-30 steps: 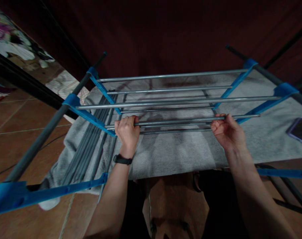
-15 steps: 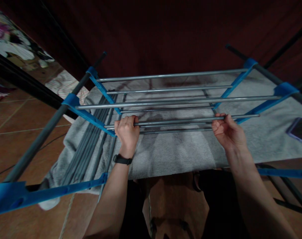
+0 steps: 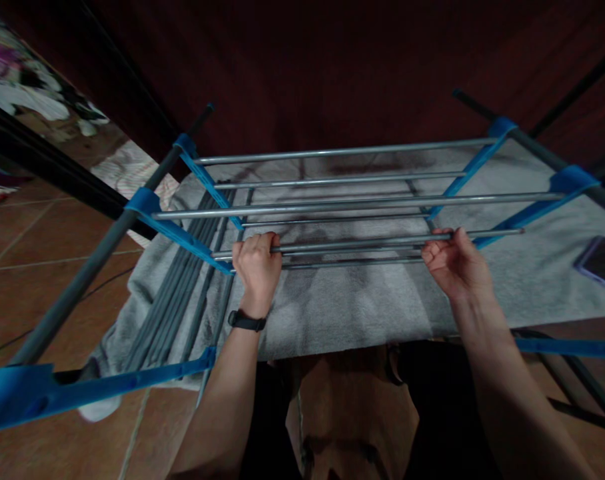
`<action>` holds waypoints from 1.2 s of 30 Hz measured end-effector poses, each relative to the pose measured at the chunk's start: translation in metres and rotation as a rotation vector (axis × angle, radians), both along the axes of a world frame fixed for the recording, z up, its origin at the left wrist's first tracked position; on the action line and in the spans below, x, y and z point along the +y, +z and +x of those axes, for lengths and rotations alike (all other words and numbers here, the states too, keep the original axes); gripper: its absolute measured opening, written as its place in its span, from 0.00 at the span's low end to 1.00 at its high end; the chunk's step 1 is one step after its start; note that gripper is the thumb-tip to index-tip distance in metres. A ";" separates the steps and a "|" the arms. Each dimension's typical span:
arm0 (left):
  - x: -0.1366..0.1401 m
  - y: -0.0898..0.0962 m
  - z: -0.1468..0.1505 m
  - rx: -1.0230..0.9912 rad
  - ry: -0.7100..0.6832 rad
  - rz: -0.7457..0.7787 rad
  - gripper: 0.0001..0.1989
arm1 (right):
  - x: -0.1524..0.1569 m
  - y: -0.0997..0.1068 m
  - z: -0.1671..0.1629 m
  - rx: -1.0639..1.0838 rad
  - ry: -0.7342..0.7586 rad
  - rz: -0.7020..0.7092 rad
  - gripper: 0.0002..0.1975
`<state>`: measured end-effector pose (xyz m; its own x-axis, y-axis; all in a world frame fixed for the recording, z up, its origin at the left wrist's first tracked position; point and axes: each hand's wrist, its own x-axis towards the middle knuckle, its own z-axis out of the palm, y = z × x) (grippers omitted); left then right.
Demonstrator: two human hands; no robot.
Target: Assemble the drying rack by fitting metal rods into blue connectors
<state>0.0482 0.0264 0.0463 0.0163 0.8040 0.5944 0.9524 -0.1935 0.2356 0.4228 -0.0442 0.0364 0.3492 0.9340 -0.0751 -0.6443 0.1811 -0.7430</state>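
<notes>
A grey metal rod [image 3: 352, 245] lies crosswise in both my hands, low in the front of a rack frame. My left hand [image 3: 256, 263] is wrapped round it near its left end, beside a blue plastic bracket [image 3: 182, 241]. Toward the other end, my right hand [image 3: 455, 260] grips it palm up between thumb and fingers. The rod's right tip sticks out past the right-hand blue bracket [image 3: 522, 208]. Several fitted crossbars [image 3: 352, 205] span the brackets behind and above my hands. Part of the rod's left end is hidden by my left fingers.
Several loose grey rods [image 3: 175, 300] lie on a grey blanket [image 3: 342, 313] at the left. A phone [image 3: 602, 261] rests on the blanket at the right. Blue front brackets [image 3: 107, 390] and dark posts [image 3: 77, 287] flank my arms. A dark red curtain [image 3: 332, 73] hangs behind.
The held rod and my left hand have shifted very slightly to the right. My right hand has barely moved along the rod. The rack stays put.
</notes>
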 end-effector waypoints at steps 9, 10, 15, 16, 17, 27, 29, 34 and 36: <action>-0.001 0.001 0.001 0.017 0.006 -0.029 0.13 | 0.002 0.001 -0.003 0.004 -0.040 -0.029 0.09; -0.001 0.001 0.001 0.015 0.007 -0.028 0.13 | 0.002 0.001 -0.003 0.007 -0.043 -0.029 0.09; -0.001 0.000 0.001 -0.002 -0.006 -0.024 0.13 | 0.002 0.002 -0.004 0.022 -0.047 -0.030 0.10; -0.001 0.000 0.001 -0.009 -0.007 -0.028 0.13 | 0.002 0.002 -0.004 0.024 -0.047 -0.030 0.09; -0.001 0.000 0.001 -0.013 -0.009 -0.031 0.13 | 0.001 0.003 -0.004 0.025 -0.048 -0.031 0.09; -0.001 0.000 0.000 0.000 0.007 0.003 0.12 | -0.003 0.006 -0.003 -0.023 -0.057 -0.026 0.04; -0.001 0.001 0.000 0.006 0.011 -0.004 0.12 | -0.003 0.007 -0.003 -0.030 -0.059 -0.027 0.03; -0.001 0.002 0.000 -0.039 0.008 -0.021 0.11 | -0.005 0.008 -0.004 -0.032 -0.057 -0.007 0.04; -0.001 0.002 0.000 -0.058 0.006 -0.038 0.12 | -0.005 0.009 -0.005 -0.030 -0.066 0.005 0.06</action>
